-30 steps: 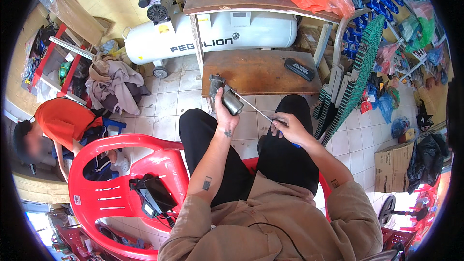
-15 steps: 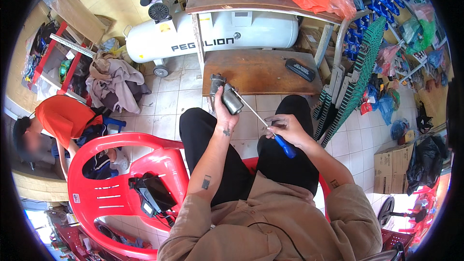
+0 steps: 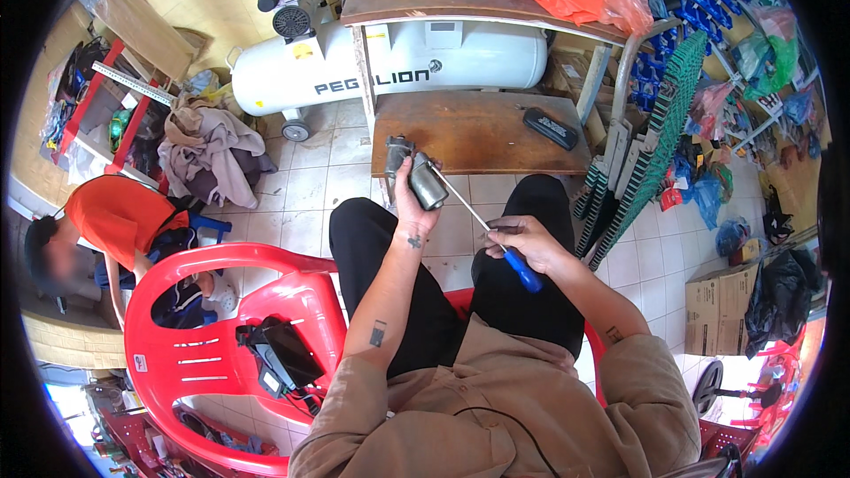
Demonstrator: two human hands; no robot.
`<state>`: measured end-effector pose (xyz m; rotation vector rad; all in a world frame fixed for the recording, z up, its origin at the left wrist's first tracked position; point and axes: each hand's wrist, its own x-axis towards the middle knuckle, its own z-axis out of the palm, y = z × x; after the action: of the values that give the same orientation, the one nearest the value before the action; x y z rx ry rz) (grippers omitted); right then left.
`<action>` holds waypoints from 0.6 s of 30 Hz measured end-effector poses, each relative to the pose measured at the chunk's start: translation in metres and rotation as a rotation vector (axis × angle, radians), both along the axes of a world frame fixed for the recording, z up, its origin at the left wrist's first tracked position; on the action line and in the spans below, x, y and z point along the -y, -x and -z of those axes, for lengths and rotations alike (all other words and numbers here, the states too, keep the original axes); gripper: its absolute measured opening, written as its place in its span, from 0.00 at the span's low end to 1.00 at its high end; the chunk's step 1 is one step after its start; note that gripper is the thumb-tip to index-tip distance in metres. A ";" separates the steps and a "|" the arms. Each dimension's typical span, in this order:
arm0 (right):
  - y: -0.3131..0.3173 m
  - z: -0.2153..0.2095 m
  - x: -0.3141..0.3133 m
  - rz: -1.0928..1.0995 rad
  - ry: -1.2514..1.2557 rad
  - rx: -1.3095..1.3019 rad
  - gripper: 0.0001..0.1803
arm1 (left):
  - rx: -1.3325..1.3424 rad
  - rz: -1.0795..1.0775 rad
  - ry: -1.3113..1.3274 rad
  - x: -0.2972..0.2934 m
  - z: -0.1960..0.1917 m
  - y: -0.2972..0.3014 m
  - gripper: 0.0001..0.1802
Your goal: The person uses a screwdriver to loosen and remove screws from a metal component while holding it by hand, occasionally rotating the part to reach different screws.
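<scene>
Head view, looking down at a seated person. Left hand point(image 3: 410, 204) is clamped around a small grey cylindrical metal motor point(image 3: 425, 182), held up above the knees in front of a low brown wooden table point(image 3: 482, 133). Right hand point(image 3: 522, 243) is closed on a blue-handled screwdriver point(image 3: 496, 239), its thin shaft angled up-left with the tip meeting the motor. Beside the left arm stands a red plastic chair point(image 3: 212, 319).
</scene>
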<state>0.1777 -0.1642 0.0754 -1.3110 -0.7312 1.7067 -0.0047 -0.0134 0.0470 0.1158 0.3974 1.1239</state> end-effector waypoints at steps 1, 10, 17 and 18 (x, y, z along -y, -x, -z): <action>0.001 -0.002 0.000 0.002 0.023 -0.038 0.17 | -0.007 -0.014 0.004 -0.001 0.001 0.000 0.15; 0.005 0.004 0.003 0.007 0.012 -0.018 0.16 | -0.020 0.002 0.013 -0.001 0.004 0.000 0.15; 0.001 -0.006 0.000 -0.019 0.110 -0.200 0.17 | -0.018 0.003 0.032 0.000 0.003 0.001 0.16; 0.001 -0.011 -0.001 -0.033 0.127 -0.209 0.17 | -0.027 0.002 0.026 0.000 0.002 0.001 0.16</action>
<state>0.1768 -0.1630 0.0867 -1.1866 -0.5333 1.9091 -0.0054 -0.0137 0.0445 0.1085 0.4355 1.1155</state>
